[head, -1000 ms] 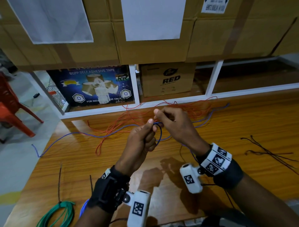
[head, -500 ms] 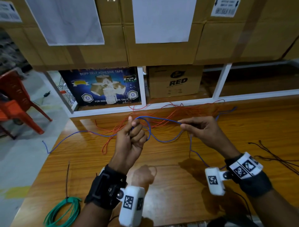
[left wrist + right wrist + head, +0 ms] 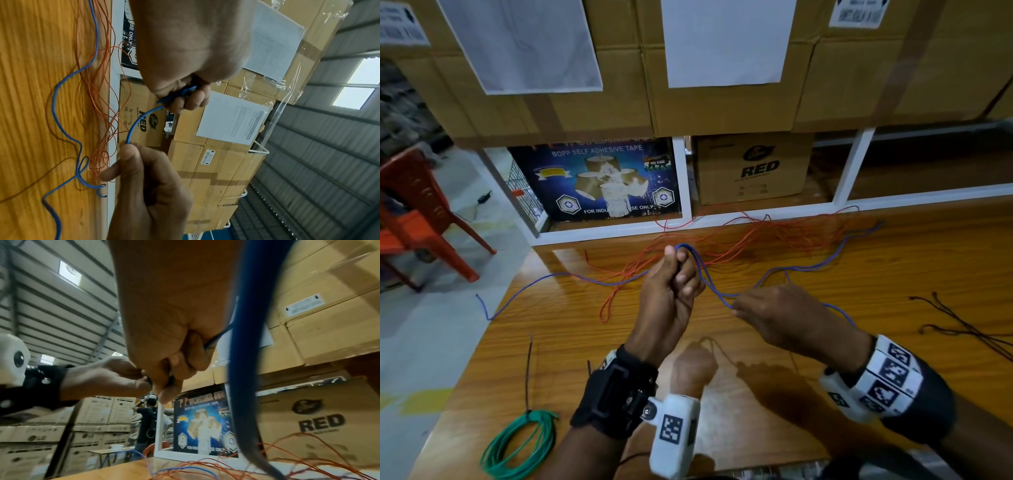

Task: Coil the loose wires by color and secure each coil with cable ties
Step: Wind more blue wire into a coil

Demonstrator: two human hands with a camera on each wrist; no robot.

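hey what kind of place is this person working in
Most likely a warehouse or stockroom. Taped brown cardboard cartons are stacked behind the wooden worktable, more cartons fill the background, and a ribbed metal roof with skylights spans overhead.

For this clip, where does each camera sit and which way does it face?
Head: above, facing down at the table; both hands, left hand, right hand.
Left wrist: along the left hand toward the boxes; both hands show.
Right wrist: from under the right hand, facing the shelf; both hands show.
Shared: all show the blue wire.
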